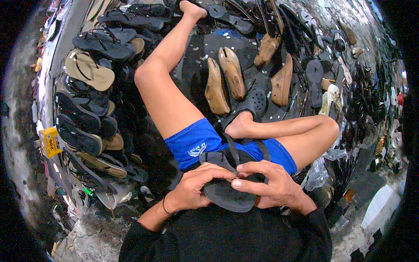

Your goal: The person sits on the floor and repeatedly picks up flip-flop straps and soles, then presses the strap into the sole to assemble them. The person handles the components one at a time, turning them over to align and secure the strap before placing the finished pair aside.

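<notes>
A black flip-flop sandal (229,196) lies across my lap, its rounded end toward my body and a dark strap (232,148) looping up from it. My left hand (198,185) is closed around the sandal's left edge, fingertips bent over its top. From the other side my right hand (273,183) pinches at the strap with thumb and forefinger, while its other fingers are tucked partly out of sight beneath the sole. Both hands' fingertips meet near the middle of the sandal. What lies right between them is too small to make out.
Several wooden shoe lasts (231,72) lie on the dark floor beyond my lap, near my black clog (254,104). Stacked sandals (89,70) line the left side, beside a yellow box (51,142). More footwear, thin tools (297,102) and clear plastic (317,177) lie at the right.
</notes>
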Motion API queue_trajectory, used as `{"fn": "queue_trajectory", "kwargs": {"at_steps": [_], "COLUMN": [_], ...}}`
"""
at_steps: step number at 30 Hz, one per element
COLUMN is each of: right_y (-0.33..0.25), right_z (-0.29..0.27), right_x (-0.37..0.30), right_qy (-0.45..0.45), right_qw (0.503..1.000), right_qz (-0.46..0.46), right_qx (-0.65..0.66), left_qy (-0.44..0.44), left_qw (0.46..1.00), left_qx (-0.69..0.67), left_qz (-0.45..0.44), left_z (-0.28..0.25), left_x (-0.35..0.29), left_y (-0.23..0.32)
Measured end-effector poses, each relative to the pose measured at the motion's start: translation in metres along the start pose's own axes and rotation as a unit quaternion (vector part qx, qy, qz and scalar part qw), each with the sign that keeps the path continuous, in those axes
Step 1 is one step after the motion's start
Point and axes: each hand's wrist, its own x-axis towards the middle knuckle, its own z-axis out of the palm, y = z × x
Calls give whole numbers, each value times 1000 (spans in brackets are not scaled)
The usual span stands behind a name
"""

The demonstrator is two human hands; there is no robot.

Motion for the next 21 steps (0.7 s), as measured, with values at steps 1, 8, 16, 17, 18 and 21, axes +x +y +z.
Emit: {"fn": "queue_trajectory", "kwargs": {"at_steps": [1, 8, 16, 17, 18, 21], "right_y": [-1, 10, 34, 43, 58, 135], "right_z": [-1, 13, 29, 27, 27, 71], "right_x": [-1, -9, 11, 27, 47, 118], "right_qy": [-29, 59, -2, 5, 47, 242], "right_qw": [999, 998, 975, 967, 958, 950], "right_qz": [3, 1, 63, 66, -4, 166], "right_qx": [-21, 4, 214, 245, 282, 106], "left_qy": [-5, 13, 39, 84, 150, 399], "left_qw": [1000, 999, 997, 992, 978, 910], "left_qx": [12, 11, 54, 83, 131, -7], "left_qz": [2, -29, 33, 38, 55, -113], "left_z": [0, -2, -2, -5, -8, -23], "left_x": [2, 0, -3, 1, 7, 23], "left_y": [1, 1, 2, 3, 2, -10]}}
